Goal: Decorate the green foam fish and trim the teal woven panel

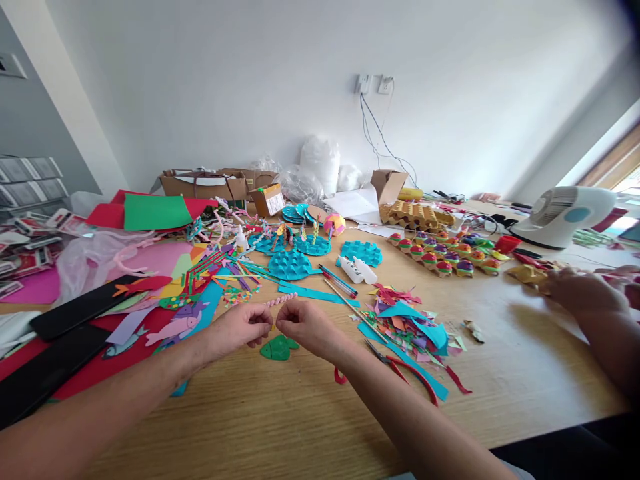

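My left hand [253,325] and my right hand [304,325] meet over the table, each with fingers pinched together. A tiny yellow bit shows between the fingertips, too small and covered to name. Just behind them is a pink twisted strand [283,299]; whether it is held or only lies there I cannot tell. Under my fingers a green paper fish [276,348] lies flat on the wooden table [280,413], its upper edge partly hidden. Pliers with red handles [407,369] rest to the right of my right hand, by a pile of coloured paper scraps [400,317].
Blue egg-carton discs [290,265], white glue bottles [357,270] and pens [337,281] lie ahead. Paper fish [173,328] and black scissor-like or slab shapes [83,307] fill the left. At right are painted egg cartons [445,255], a fan [563,215] and another person's hand [575,290].
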`<action>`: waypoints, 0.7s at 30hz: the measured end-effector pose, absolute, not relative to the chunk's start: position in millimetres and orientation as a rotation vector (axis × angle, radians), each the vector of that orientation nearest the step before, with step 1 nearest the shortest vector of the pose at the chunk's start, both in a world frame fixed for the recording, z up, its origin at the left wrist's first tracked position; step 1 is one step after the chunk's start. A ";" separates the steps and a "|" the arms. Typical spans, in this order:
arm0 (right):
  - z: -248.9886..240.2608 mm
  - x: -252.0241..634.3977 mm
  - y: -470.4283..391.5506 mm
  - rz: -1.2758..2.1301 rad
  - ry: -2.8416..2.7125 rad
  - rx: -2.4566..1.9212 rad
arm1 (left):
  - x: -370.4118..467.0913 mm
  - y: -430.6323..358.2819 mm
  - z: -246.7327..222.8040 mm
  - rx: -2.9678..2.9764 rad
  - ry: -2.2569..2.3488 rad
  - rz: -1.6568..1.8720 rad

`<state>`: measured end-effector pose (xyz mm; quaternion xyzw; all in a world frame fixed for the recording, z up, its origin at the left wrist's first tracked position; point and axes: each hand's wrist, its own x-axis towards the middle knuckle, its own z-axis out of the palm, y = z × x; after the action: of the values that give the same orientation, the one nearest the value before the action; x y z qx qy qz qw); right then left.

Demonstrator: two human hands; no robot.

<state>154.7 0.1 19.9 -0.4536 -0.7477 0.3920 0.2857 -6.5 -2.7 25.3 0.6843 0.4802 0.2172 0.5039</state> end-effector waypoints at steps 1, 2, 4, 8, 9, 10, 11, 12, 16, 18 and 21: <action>20.4 154.4 -0.2 1.054 -1.999 -1.209 | -6.5 -2.7 25.3 1.658 1.155 0.521; 20.8 153.9 -0.5 1.062 -2.000 -1.202 | -6.4 -2.8 25.3 1.666 1.149 0.515; 21.4 152.8 -1.0 1.075 -2.005 -1.191 | -6.2 -3.0 25.8 1.673 1.132 0.520; 22.2 152.4 -1.2 1.081 -2.016 -1.190 | -6.0 -3.4 27.7 1.668 1.146 0.525; 22.2 152.8 -0.9 1.082 -2.017 -1.193 | -6.1 -3.4 27.8 1.663 1.155 0.523; 22.0 153.3 -0.5 1.083 -2.017 -1.198 | -6.2 -3.3 27.7 1.656 1.161 0.525; 21.8 153.9 -0.1 1.082 -2.016 -1.202 | -6.5 -3.1 27.4 1.647 1.164 0.529; 21.5 154.6 0.4 1.079 -2.016 -1.207 | -6.9 -2.8 26.7 1.638 1.166 0.535; 21.3 155.8 1.0 1.062 -2.024 -1.219 | -9.5 -1.4 23.5 1.634 1.194 0.538; 21.7 154.9 0.4 1.057 -2.030 -1.222 | -10.9 -0.8 22.9 1.658 1.201 0.530; 21.8 152.3 -0.4 1.069 -2.054 -1.208 | -11.6 0.0 23.0 1.717 1.196 0.514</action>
<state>152.3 -0.4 21.8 -0.4464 -0.7590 0.3949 0.2619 -11.6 0.0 23.0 0.7018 0.4888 0.2101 0.4737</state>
